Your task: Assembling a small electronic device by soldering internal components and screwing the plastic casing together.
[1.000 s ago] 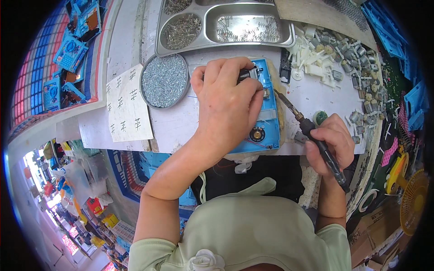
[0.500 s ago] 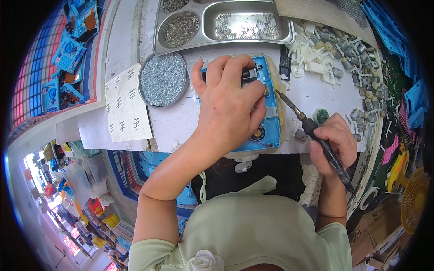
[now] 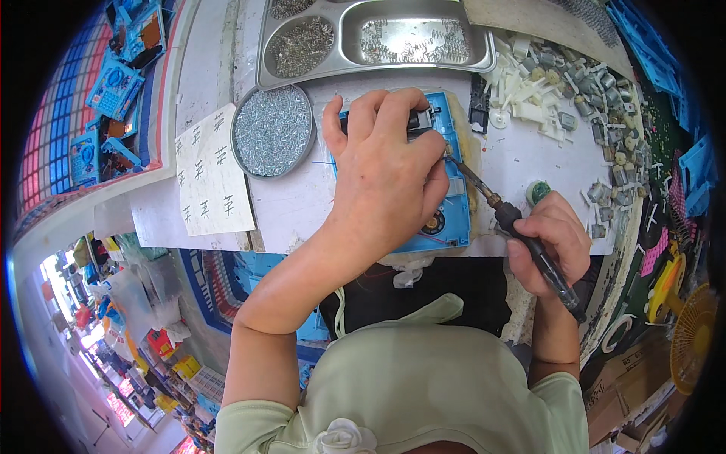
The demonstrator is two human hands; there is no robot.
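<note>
My right hand (image 3: 550, 244) grips a soldering iron (image 3: 534, 250) by its black handle, and its metal tip reaches a spot beside my left fingertips. A blue plastic casing (image 3: 460, 200) lies on the bench beneath my left hand (image 3: 386, 170). The left fingers bend over a black part in the casing's upper end. Left thumb and forefinger are pinched together close to the iron's tip; what they pinch is hidden. A small round dark part (image 3: 434, 224) sits in the casing's lower end, partly behind my left hand.
A round dish (image 3: 274, 135) of small screws stands left, by a handwritten paper sheet (image 3: 215, 174). Behind is a steel tray (image 3: 378, 73) with springs. Small motors (image 3: 618, 155) and white plastic parts (image 3: 522, 87) are heaped right. A green spool (image 3: 538, 191) stands beyond my right hand.
My right hand has moved slightly left, bringing the soldering iron's tip in over the casing beside my left fingers. My left hand has stayed almost in place.
</note>
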